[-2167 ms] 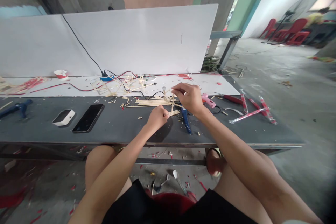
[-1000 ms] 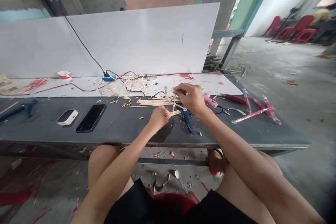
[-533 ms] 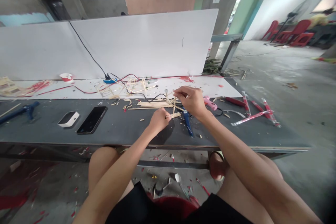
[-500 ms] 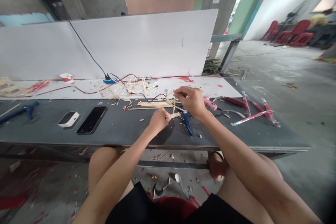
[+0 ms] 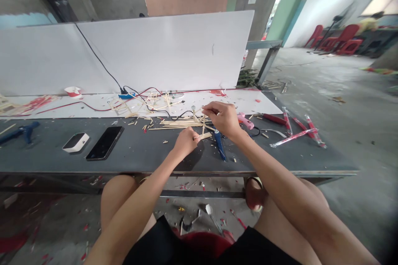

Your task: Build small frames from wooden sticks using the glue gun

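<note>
My left hand (image 5: 185, 142) is closed on a few thin wooden sticks (image 5: 205, 136), which poke out to the right just above the table. With thumb and fingers pinched, my right hand (image 5: 222, 118) grips the top of another wooden stick (image 5: 203, 126) that stands upright over them. Its lower end meets the flat sticks; whether it is fixed there I cannot tell. Behind my hands lies a pile of long wooden sticks (image 5: 177, 124). A blue tool (image 5: 220, 145) rests below my right hand, and a pink glue gun (image 5: 245, 121) lies to its right.
A phone (image 5: 105, 143) and a small white box (image 5: 75, 142) lie left on the grey table (image 5: 149, 157). Red clear-wrapped sticks (image 5: 294, 137) are at right. Behind are a blue power strip (image 5: 127, 96), cables, a paper cup (image 5: 73, 92) and a white panel (image 5: 168, 54).
The whole view has shifted slightly to the left. Both hands keep nearly the same pose, still holding the wooden sticks.
</note>
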### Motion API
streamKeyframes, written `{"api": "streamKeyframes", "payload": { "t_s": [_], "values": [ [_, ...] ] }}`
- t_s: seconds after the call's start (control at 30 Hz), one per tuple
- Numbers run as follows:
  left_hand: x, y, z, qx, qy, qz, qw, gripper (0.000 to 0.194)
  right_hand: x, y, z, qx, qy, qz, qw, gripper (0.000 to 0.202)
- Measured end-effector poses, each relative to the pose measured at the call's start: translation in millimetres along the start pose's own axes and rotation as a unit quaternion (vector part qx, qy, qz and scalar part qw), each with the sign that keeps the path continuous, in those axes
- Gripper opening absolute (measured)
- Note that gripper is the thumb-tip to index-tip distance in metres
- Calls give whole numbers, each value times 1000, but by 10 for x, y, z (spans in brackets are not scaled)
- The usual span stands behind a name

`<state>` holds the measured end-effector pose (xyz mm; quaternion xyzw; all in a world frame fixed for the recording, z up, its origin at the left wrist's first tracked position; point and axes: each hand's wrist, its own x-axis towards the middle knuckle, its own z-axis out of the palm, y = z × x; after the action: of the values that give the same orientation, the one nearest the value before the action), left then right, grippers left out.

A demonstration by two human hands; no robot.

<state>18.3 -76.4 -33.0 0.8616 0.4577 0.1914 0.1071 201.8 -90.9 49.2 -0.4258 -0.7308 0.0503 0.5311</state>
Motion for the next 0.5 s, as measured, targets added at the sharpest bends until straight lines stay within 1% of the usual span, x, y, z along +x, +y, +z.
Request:
{"api": "streamKeyframes", "payload": {
  "t_s": [0.13, 0.23, 0.37, 0.5],
  "values": [
    [-2, -5, 11, -6, 5, -4, 1000, 32, 5, -2, 1, 15, 4, -14, 1000, 10],
    [-4, -11, 22, -15, 10, -8, 1000, 28, 8, -3, 3, 15, 4, -8, 1000, 10],
    [-5, -14, 25, -19, 10, -5, 1000, 31, 4, -1, 8, 10, -1, 3, 1000, 11],
    [-4, -11, 21, -24, 7, -4, 1000, 32, -3, 1, 10, 19, 3, -6, 1000, 10]
  ]
}}
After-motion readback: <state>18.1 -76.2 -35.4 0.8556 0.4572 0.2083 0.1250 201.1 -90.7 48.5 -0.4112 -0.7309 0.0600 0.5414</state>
